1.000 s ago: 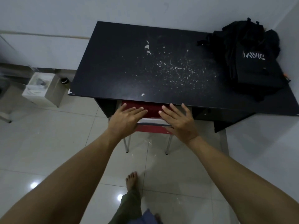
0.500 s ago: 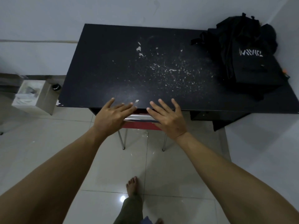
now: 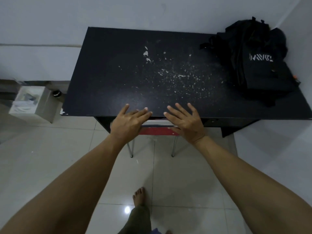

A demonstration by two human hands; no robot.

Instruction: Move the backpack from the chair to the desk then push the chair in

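— Left hand [image 3: 130, 123] first: what is it doing?

— Flat and spread, fingers apart, palm down on the back edge of the chair [image 3: 157, 128]. It grips nothing — the palm presses on the pale metal bar at the top of the red backrest, and the fingertips reach over the front edge of the desk [image 3: 108, 78].

— And the right hand [image 3: 186, 123]?

— Same posture. Fingers fanned wide, nothing closed in them, heel of the palm on the right end of that same bar, fingertips lying over the desk's near edge. The two hands sit side by side with a strip of bar showing between them.

— How far in is the chair?

— Only the backrest top and two thin metal legs show in front of the desk; the seat is hidden under the tabletop.

— Where is the backpack [image 3: 253, 61]?

— On the desk, at the far right corner, close to the wall. It is black, slumped, with a white logo on its front and straps trailing towards the desk's middle. It is well apart from both hands.

— Anything else on the tabletop?

— Pale flecks and chips scattered across the dark middle of it.

— And around the desk?

— White tiled floor, a bare foot [image 3: 139, 196] below the arms, and a pale open box [image 3: 32, 102] on the floor just left of the desk.
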